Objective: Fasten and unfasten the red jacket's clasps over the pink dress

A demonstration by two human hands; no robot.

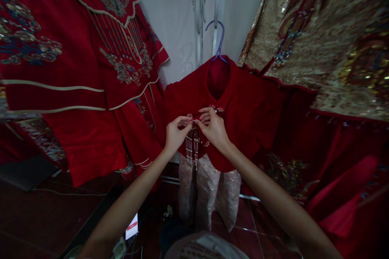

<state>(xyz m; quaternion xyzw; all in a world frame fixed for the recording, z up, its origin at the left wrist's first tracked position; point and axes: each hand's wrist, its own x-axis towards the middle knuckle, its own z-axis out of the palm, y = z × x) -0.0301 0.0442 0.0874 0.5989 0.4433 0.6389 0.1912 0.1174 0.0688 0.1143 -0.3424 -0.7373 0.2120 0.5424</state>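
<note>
A short red jacket (pixel 246 117) hangs from a purple hanger (pixel 221 44) in the middle of the head view. At its front opening, my left hand (pixel 178 129) and my right hand (pixel 212 127) meet fingertip to fingertip. Both hands are closed in a pinch on a beaded fastening at the jacket's edge; its exact shape is hidden by the fingers. Strands of a beaded tassel (pixel 191 147) dangle just below my fingers. Another beaded trim (pixel 216 109) shows above my right hand. Pale patterned fabric (pixel 209 190) hangs beneath the jacket.
To the left hangs a red embroidered garment (pixel 121 48) with white piping. A gold sequined garment (pixel 334 48) hangs on the right, above dark red cloth. Behind the hanger stand metal uprights (pixel 199 16). A lit phone (pixel 131 226) lies low at left, above a tiled floor (pixel 252 218).
</note>
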